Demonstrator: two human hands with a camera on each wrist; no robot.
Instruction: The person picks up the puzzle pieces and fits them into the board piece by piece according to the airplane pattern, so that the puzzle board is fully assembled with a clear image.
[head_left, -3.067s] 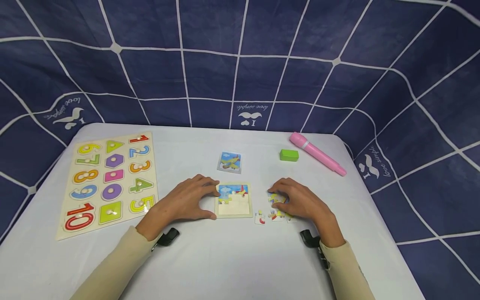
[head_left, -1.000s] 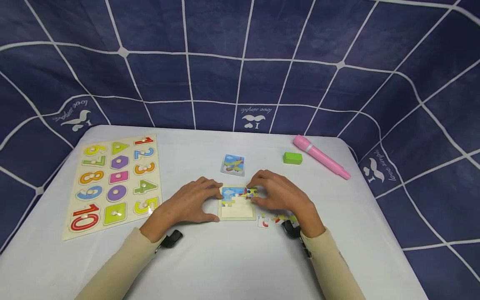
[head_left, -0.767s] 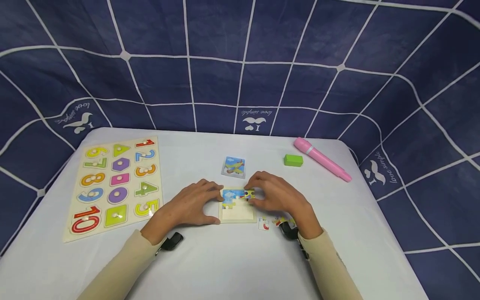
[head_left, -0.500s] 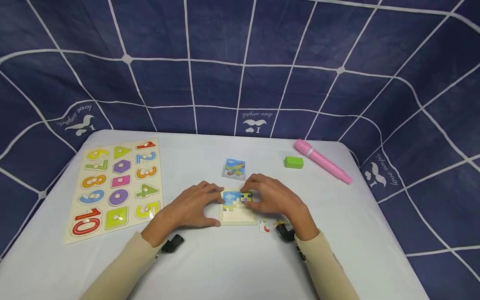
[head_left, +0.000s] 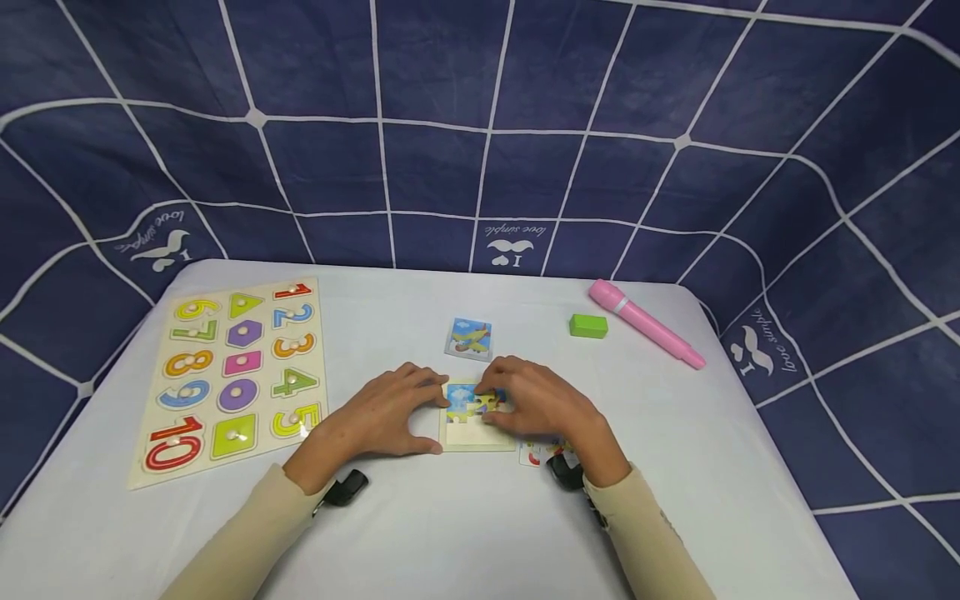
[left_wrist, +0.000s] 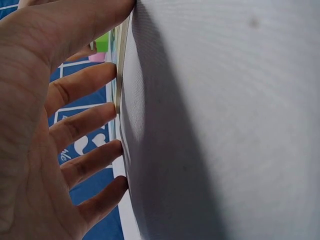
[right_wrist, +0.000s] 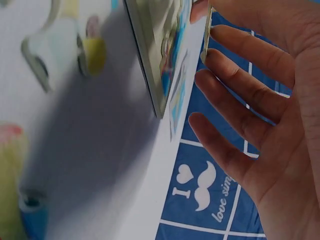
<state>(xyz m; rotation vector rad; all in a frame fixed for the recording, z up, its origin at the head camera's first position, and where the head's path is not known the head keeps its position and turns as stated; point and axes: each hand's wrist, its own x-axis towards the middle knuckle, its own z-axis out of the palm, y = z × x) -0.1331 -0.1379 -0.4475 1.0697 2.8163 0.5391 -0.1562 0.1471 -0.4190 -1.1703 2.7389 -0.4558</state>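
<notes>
Your right hand [head_left: 543,400] pinches the puzzle piece [head_left: 487,402], now shifted left and lower over the puzzle board [head_left: 468,432], closer to the placed pieces [head_left: 459,398]; placement looks near. It's printed face up, roughly square, no clear long axis. Your left hand [head_left: 382,417] spreads wide, touching the puzzle board's left edge.

L hand [left_wrist: 35,150] at tray [left_wrist: 121,60] on wht tbl [left_wrist: 245,120]
</notes>
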